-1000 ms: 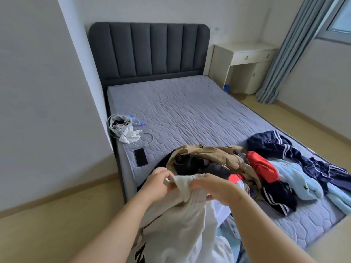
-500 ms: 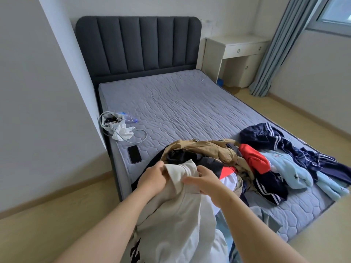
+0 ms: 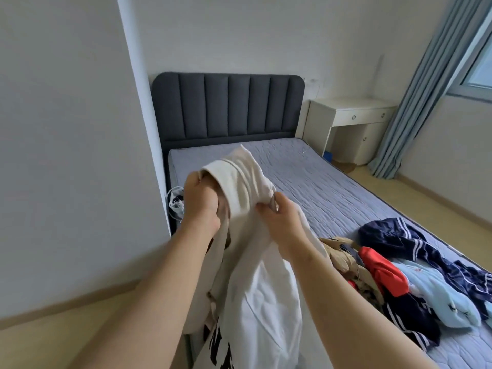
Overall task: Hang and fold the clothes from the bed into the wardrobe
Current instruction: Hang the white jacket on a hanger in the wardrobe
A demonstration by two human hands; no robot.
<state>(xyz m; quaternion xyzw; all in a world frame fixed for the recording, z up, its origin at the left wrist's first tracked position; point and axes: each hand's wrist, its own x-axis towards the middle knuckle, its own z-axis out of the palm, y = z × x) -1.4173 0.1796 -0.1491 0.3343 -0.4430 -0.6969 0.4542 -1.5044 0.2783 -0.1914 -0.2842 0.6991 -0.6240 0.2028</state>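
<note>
Plain white walls, a pale wood floor and a blue-grey pleated curtain (image 3: 426, 89) far off to the right of both hands. Straight past the hands is the dark padded headboard (image 3: 226, 107) with its vertical channels, plus a cream drawer unit (image 3: 354, 115) beside it. The bed (image 3: 332, 187) has a grey quilted mattress with a wavy stitched pattern. The white top (image 3: 261, 288) is held up in the air over the near end of the bed. It's soft thick cotton with bold black block lettering low down and a creamier, ribbed-looking fold on top. The left hand (image 3: 202, 201) is clenched around that bunched upper edge, and the right hand (image 3: 282, 225) is pinching the fabric just beside it. Down and to the right of the right hand sits the rumpled pile on the mattress: a tan piece (image 3: 340, 251), a red one (image 3: 383, 272), a navy one with white stripes (image 3: 415, 241) and a fuzzy light blue one (image 3: 442, 296). Peeking out just behind the left hand is a whitish bundle (image 3: 175, 201) with a cord.
</note>
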